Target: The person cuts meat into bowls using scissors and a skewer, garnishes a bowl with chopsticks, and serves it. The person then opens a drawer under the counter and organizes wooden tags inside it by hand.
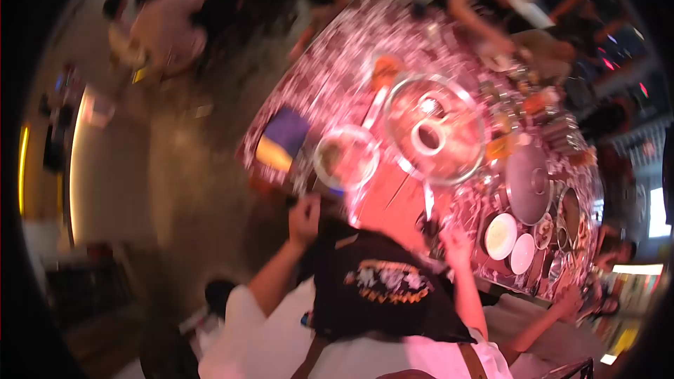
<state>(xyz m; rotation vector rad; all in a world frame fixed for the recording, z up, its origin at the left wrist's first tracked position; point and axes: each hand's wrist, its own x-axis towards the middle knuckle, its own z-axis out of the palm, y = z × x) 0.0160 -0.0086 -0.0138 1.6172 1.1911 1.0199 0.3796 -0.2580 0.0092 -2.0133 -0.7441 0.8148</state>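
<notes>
My left hand (305,219) is at the near left side of the table, its fingers curled in; what they hold, if anything, is too blurred to name. My right hand (457,244) is beside the near edge of a reddish board (393,214), its fingers smeared by motion. Close to it lies a dark object (427,226) with a bright strip beyond, perhaps a knife. A clear round bowl (345,157) with blurred contents stands past the left hand. Behind the board is a large round glassy vessel (435,130).
On the patterned table (337,63), white dishes (500,236) and a dark oval lid or pan (528,184) stand right. A blue and yellow packet (282,139) lies left. Another person's arm (547,319) shows at the lower right; another person (484,14) is across the table.
</notes>
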